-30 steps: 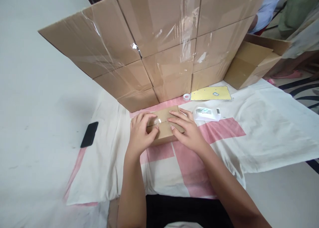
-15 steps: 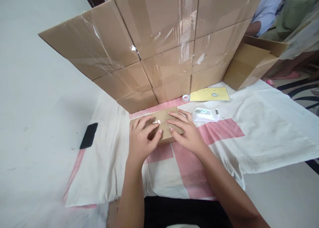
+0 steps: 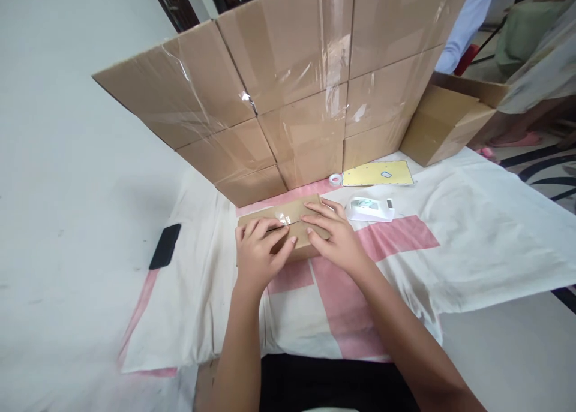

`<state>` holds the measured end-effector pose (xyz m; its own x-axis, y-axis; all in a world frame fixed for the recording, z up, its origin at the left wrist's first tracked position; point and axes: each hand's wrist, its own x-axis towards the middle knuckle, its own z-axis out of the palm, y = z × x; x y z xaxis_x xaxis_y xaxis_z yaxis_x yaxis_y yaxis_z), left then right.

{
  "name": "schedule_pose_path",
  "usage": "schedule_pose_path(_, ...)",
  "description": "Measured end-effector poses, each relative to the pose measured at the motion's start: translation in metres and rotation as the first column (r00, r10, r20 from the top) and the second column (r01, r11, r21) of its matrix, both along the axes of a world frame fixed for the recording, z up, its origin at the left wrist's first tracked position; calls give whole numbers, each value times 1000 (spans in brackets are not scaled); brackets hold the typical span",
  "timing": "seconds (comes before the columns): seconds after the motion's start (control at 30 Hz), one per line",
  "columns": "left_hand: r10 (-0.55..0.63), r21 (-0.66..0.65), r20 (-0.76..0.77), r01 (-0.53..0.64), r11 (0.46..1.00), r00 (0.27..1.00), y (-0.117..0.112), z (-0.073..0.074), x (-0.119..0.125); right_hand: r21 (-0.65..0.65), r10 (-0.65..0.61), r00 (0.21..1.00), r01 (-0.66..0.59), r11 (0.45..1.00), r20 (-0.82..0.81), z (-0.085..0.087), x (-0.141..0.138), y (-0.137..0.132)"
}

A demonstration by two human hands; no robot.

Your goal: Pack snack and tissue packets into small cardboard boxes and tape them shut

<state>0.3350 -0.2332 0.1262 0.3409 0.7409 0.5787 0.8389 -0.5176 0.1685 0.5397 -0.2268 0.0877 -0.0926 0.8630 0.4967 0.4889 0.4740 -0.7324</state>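
Observation:
A small cardboard box [image 3: 294, 211] lies flat on the cloth in front of me, with a shiny bit of clear tape at the seam on its top. My left hand [image 3: 260, 248] rests on the box's left part, fingers bent and apart. On the right part, my right hand [image 3: 332, 232] lies with its fingers spread over the top flaps. Both sets of fingertips meet near the middle seam. To the right of my right hand is a white tape dispenser [image 3: 369, 209]. Parts of the box's left end are hidden under my left hand.
Behind the box stands a tall taped cardboard panel [image 3: 301, 124]. A tape roll [image 3: 335, 179] and a yellow card [image 3: 378, 173] lie at its foot. An open carton [image 3: 441, 121] stands right, near another person's sleeve [image 3: 470, 25]. A black phone [image 3: 165, 246] lies left on the cloth [image 3: 486, 238].
My left hand has shifted slightly, uncovering more of the seam and tape. My right hand stays nearly in place. The view has moved a little, and the other person's arm has shifted.

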Motion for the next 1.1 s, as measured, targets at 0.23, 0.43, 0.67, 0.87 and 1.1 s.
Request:
schedule_pose_path(0.23,61,-56,56,-57,997,997,-2,2,4,27,1,1000,-1,1000,-7,-4,0,1)
schedule_pose_path(0.43,69,-168,-45,-76,983,997,-5,2,5,34,6,1000,-6,999,-4,-2,1,2)
schedule_pose_path(0.67,111,-238,-66,-124,963,992,2,5,8,64,-1,1000,1,998,-3,-2,1,6)
schedule_pose_path(0.87,146,-107,-38,-149,983,989,2,-4,7,76,-21,999,22,997,-24,-3,-2,5)
schedule_pose_path(1.1,157,84,16,-158,984,987,-3,-15,7,61,-22,1000,21,998,13,0,1,1)
